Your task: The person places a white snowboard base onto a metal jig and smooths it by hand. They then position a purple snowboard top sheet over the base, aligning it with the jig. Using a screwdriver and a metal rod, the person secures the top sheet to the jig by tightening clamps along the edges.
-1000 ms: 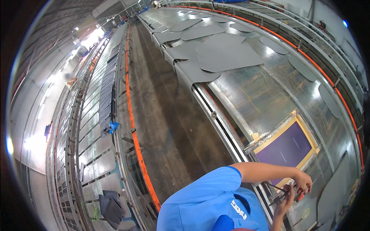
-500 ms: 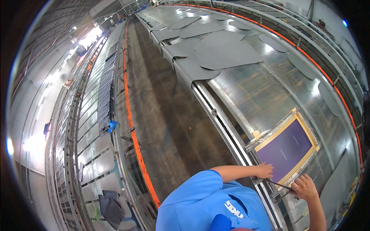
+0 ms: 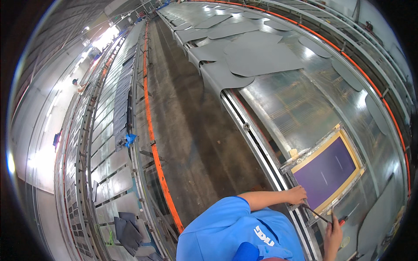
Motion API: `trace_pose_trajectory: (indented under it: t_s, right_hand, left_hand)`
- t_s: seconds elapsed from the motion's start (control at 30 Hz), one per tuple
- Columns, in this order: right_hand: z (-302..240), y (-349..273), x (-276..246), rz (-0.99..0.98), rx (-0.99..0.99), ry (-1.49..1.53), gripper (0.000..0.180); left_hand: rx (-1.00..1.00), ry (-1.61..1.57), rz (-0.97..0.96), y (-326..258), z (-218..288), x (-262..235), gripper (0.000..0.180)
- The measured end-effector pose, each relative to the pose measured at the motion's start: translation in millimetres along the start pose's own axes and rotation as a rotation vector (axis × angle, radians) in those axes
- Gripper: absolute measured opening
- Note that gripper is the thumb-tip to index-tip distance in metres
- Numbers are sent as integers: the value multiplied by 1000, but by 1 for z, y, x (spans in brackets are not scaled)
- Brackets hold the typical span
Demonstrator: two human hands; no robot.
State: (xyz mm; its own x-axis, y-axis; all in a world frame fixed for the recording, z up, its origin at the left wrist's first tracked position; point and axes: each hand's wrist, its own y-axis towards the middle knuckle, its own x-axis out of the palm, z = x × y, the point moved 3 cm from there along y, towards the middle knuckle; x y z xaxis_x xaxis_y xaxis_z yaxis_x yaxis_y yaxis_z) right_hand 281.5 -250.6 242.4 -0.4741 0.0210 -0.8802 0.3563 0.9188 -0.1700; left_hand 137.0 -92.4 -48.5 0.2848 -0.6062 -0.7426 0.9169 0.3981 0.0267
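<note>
At the near left corner of a printing screen frame [image 3: 333, 200], my left hand [image 3: 296, 195] rests with its fingers curled in; what they grip is hidden. The screen has a yellowish border and a purple mesh [image 3: 324, 172]. My right hand [image 3: 333, 235] closes on the end of a slim dark rod-like tool [image 3: 317, 213], which slants up to the frame corner beside my left fingers. A screwdriver [image 3: 342, 222] with a red handle lies against my right fingers, its shaft pointing away to the right; whether it is gripped too, I cannot make out.
Grey sheet pieces [image 3: 263, 54] cover the far part of the long metal table, some hanging over its edge. A metal rail [image 3: 248, 130] runs along its near side. Left of the brown aisle [image 3: 196, 130] stands another table line with an orange rail [image 3: 153, 143] and dark sheets [image 3: 127, 230].
My right hand has dropped nearer to me and turned, and the red-handled screwdriver shows beside it. My left hand stays at the frame corner. The whole view has shifted slightly.
</note>
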Motion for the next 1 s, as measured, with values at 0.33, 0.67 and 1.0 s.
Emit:
trace_pose_trajectory:
  t_s: [0.33,0.67,1.0]
  right_hand:
    - [-19,40,16,-655,-65,697,19]
    - [0,4,105,501,311,1523,29]
    - [-30,-12,79,552,304,1306,42]
  left_hand:
    - [-36,1,-58,5,-4,-5,38]
    - [-3,74,-130,3,-4,-1,45]
    - [215,111,-101,9,4,-46,24]
